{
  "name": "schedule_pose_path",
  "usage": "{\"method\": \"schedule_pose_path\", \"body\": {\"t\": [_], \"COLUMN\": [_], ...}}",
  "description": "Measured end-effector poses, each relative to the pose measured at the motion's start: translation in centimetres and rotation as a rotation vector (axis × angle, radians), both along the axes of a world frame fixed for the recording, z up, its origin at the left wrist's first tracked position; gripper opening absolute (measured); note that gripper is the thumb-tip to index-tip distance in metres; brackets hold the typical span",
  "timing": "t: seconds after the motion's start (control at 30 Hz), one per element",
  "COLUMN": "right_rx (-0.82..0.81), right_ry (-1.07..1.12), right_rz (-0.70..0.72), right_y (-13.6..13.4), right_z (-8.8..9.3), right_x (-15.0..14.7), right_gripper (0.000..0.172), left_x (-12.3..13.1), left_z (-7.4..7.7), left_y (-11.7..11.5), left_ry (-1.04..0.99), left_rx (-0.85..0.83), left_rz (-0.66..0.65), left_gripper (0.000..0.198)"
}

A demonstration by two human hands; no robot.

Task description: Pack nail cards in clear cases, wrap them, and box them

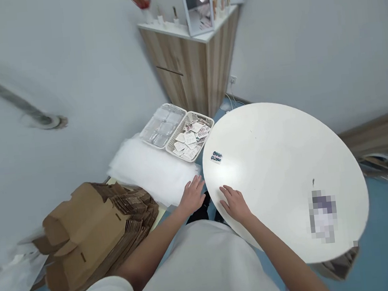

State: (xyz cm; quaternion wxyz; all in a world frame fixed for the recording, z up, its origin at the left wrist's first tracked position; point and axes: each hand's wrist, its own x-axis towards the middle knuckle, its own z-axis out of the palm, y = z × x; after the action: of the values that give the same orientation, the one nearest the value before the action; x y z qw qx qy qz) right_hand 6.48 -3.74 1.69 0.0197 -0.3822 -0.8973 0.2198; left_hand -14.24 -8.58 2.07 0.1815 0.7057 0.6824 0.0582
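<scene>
My left hand (193, 195) is open, its fingers stretched out beside the stack of white, soft-looking sheets (155, 167). I cannot tell whether it touches them. Over the near left edge of the round white table (277, 155) is my right hand (236, 204), open with fingers apart and holding nothing. Beyond that hand, a small card (216, 157) bearing two rows of dark, shiny oval pieces, like press-on nails, lies on the tabletop. A white basket (190, 136) full of small printed cards and packs stands by the table, next to another basket (162, 125) of clear plastic boxes.
Flattened brown cardboard boxes (96, 232) are piled at the left, with crumpled white plastic (15, 281) beside them. A wood-grain cabinet (190, 68) holding a mirror (197, 8) stands in the corner. A blurred patch (323, 217) covers something on the table's right.
</scene>
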Motion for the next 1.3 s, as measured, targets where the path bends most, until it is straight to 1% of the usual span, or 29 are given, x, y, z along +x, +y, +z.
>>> {"method": "schedule_pose_path", "body": {"t": [0.1,0.2,0.3,0.4,0.5,0.63,0.7,0.8,0.93,1.03,1.1,1.2,1.3], "right_rx": [-0.027,-0.076,-0.098,-0.082,-0.059,-0.056,-0.060,-0.053,-0.010,0.005,0.011,0.017,0.031], "right_ry": [0.018,-0.006,-0.050,-0.071,-0.065,-0.004,0.040,0.091,0.123,0.134,0.122,0.103,0.122], "right_rz": [0.102,0.235,0.368,0.443,0.449,0.385,0.365,0.361,0.321,0.319,0.323,0.324,0.308], "right_y": [0.0,-0.1,-0.1,0.1,0.6,0.8,0.8,1.0,1.8,3.5,5.2,8.4,12.1], "right_z": [0.1,0.6,1.6,2.8,4.0,5.0,5.0,4.8,4.8,5.0,5.3,5.5,5.1], "right_x": [0.1,-0.2,-1.0,-2.2,-3.8,-6.5,-8.1,-10.9,-14.9,-17.6,-19.2,-21.9,-24.9], "right_gripper": [0.044,0.045,0.047,0.048,0.046,0.045,0.045,0.043,0.043,0.043,0.042,0.040,0.039], "left_x": [0.3,0.0,-1.1,-2.6,-4.2,-6.8,-8.3,-10.8,-13.8,-15.8,-17.1,-19.3,-21.4], "left_z": [0.7,1.9,3.6,5.5,7.5,9.7,10.3,10.6,10.4,10.1,9.8,9.0,7.9], "left_y": [-2.2,-3.9,-5.0,-5.6,-6.2,-7.3,-7.8,-8.1,-7.3,-5.6,-4.0,-1.2,2.0], "left_ry": [-0.039,-0.088,-0.120,-0.130,-0.122,-0.102,-0.089,-0.083,-0.119,-0.152,-0.170,-0.204,-0.273], "left_rx": [-0.036,-0.066,-0.066,-0.037,-0.011,0.015,0.016,0.022,0.077,0.086,0.090,0.083,0.052], "left_rz": [0.057,0.098,0.101,0.078,0.077,0.057,0.049,0.063,0.105,0.122,0.141,0.200,0.258], "left_gripper": [0.047,0.049,0.051,0.052,0.053,0.054,0.055,0.054,0.053,0.052,0.051,0.050,0.050]}}
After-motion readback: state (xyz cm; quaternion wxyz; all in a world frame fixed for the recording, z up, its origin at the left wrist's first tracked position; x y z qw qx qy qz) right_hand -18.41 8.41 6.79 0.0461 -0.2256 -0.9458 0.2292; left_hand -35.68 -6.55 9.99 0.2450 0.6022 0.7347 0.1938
